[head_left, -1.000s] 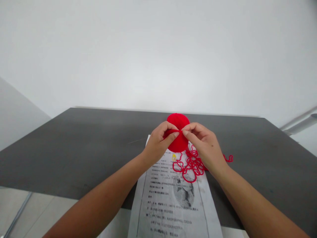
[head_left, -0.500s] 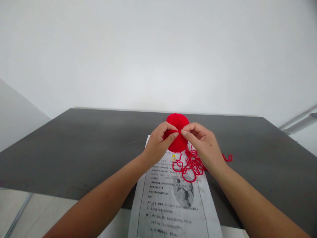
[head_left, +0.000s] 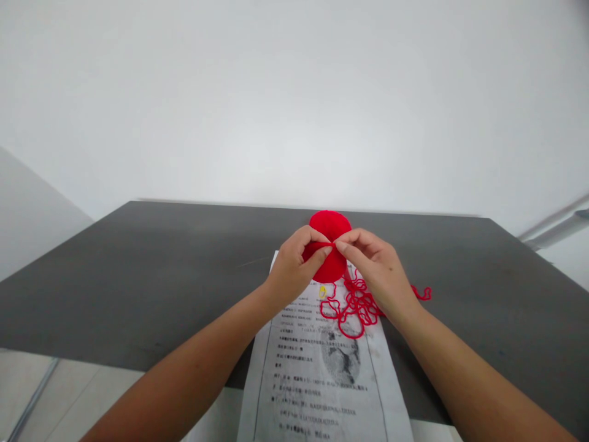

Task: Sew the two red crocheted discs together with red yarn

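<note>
My left hand [head_left: 297, 258] is closed, thumb and forefinger pinching a bit of red yarn. Opposite it, my right hand [head_left: 375, 258] pinches too, its fingertips meeting the left ones on the same red yarn. Right behind the fingertips is a round red ball of yarn [head_left: 330, 224], partly covered by the fingers. I cannot tell whether it rests on the table or is held up. Loose red yarn [head_left: 359, 304] lies tangled below, partly under my right wrist. A small yellow item, perhaps a stitch marker [head_left: 323, 292], sits on the paper to its left.
A printed sheet [head_left: 299, 380] with text and a dark picture runs under my hands and past the front edge of the dark grey table [head_left: 138, 282]. A white wall [head_left: 294, 110] rises behind the table. One red yarn end [head_left: 426, 293] shows beyond my right wrist.
My right hand's fingertips have shifted very slightly to the left. The ball, the loose yarn and the paper look the same.
</note>
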The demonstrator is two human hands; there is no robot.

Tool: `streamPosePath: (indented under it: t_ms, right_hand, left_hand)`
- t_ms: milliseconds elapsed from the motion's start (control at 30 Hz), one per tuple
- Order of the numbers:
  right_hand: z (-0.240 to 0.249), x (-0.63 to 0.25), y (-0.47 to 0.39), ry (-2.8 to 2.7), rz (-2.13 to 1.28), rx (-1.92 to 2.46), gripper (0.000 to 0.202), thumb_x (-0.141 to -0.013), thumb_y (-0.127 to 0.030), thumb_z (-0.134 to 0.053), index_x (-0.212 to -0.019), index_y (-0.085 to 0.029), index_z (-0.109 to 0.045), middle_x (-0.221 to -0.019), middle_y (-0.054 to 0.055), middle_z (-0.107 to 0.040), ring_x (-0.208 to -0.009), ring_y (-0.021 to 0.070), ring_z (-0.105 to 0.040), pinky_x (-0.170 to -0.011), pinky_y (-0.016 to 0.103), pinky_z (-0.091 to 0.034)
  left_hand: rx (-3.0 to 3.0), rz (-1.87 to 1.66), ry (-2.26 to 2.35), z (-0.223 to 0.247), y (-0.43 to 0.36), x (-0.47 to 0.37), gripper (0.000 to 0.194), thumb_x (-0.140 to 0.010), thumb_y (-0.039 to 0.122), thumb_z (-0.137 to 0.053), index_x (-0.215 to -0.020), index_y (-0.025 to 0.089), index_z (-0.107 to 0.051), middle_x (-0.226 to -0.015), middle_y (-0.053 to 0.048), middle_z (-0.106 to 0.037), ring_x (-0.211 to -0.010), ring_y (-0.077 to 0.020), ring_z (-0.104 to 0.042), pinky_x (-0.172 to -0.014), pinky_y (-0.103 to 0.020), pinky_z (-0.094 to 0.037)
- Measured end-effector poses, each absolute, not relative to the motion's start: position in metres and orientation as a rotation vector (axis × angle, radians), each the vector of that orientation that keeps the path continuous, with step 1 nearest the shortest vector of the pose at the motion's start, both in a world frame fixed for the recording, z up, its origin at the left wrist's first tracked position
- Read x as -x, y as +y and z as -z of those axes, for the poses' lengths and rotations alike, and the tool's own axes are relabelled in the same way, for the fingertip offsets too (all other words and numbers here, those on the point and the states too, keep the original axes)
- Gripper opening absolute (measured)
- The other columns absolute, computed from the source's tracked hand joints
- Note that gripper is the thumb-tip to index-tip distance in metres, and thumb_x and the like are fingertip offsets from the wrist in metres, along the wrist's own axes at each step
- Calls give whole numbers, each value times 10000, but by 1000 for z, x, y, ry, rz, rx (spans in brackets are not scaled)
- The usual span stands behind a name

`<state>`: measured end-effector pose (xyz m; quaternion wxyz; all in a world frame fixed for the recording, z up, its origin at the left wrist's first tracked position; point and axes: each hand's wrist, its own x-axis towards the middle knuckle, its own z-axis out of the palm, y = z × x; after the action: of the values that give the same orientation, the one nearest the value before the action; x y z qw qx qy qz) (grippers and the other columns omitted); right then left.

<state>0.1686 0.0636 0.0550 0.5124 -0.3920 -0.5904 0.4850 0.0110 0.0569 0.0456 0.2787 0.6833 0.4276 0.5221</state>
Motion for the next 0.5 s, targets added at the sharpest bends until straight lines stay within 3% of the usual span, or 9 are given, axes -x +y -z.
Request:
streamPosePath:
  t_ms: [500]
  right_hand:
    - [-58,-169,64,-1433,-1119,957,124,-746,-274,-678,-689,-175,-629,-668,-13,-601,-623,114,-510,-601,242,-416]
  left_hand:
    - [-1777,-1373,1115,-44,57,-12,48,-843,181,-581,-797,195,-588,-793,-9,-628,-822,-166,-594,-747,-290,-458]
